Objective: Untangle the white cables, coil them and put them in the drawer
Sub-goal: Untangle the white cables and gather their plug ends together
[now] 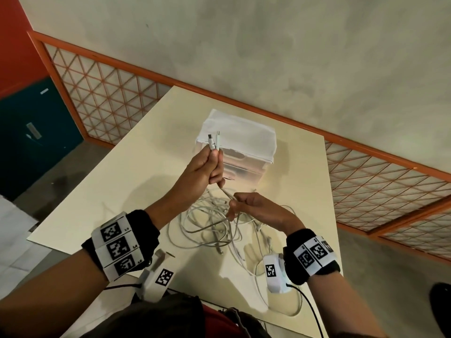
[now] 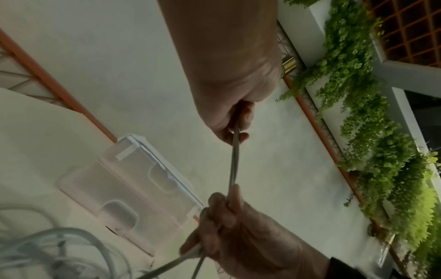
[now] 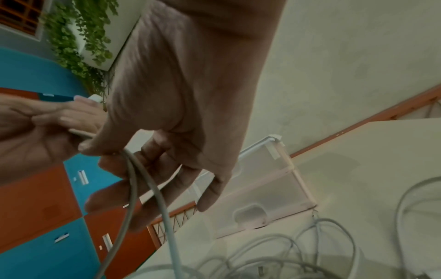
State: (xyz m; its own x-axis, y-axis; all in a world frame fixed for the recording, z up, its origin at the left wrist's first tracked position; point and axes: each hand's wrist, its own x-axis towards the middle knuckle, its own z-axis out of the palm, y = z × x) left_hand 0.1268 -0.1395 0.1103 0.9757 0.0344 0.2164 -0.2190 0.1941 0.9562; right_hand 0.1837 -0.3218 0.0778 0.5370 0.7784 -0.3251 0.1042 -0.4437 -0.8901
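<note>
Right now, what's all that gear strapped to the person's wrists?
Both arms are bare. Each wrist wears a black band wrapped with white panels printed with square black-and-white codes. A small white tagged unit hangs under the right wrist, another under the left, each trailing a black cable.

Left hand (image 1: 202, 172) raised, fingers curled, pinching; right hand (image 1: 253, 207) lower, fist pinching.
</note>
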